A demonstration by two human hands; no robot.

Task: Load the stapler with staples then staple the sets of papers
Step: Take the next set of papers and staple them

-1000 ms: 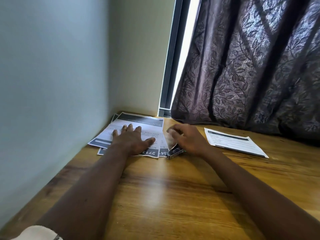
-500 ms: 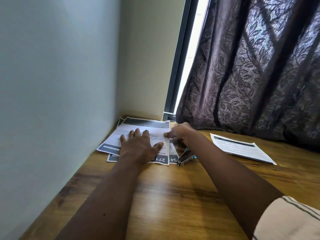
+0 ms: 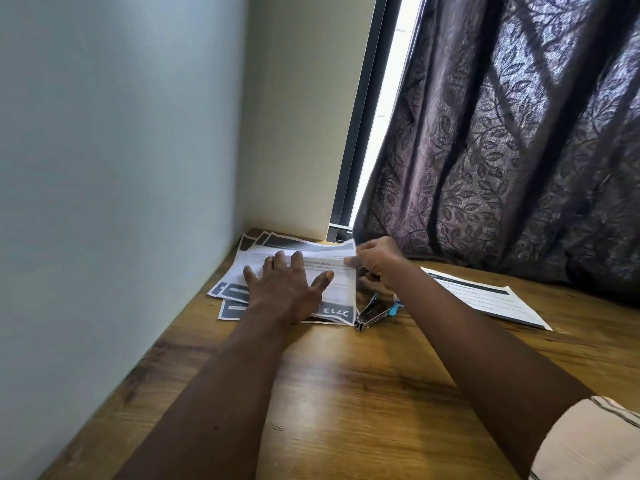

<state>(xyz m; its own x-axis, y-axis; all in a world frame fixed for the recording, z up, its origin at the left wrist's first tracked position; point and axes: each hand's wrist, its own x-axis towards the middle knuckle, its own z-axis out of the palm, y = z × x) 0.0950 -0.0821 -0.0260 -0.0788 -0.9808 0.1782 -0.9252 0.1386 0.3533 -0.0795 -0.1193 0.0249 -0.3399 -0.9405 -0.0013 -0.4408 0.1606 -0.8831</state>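
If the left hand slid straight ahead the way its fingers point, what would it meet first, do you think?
Resting flat on the paper stack, the left hand points toward the corner; it would probably cross the papers and meet the cream wall first, though depth is unclear.

Paper stack (image 3: pixel 332 271): far-left corner of table (image 3: pixel 346 393).
Stapler (image 3: pixel 372 311): just right of stack, seemingly touching its edge.
Separate sheet (image 3: pixel 485 296): far right.

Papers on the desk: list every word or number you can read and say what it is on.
"2713": white digits on the dark band of the top sheet, upside down to the camera, under the left hand.
Body text on that sheet: too small to read.
Separate paper set at right: dark header, lines blurred, unreadable.
Stapler: no readable marking.
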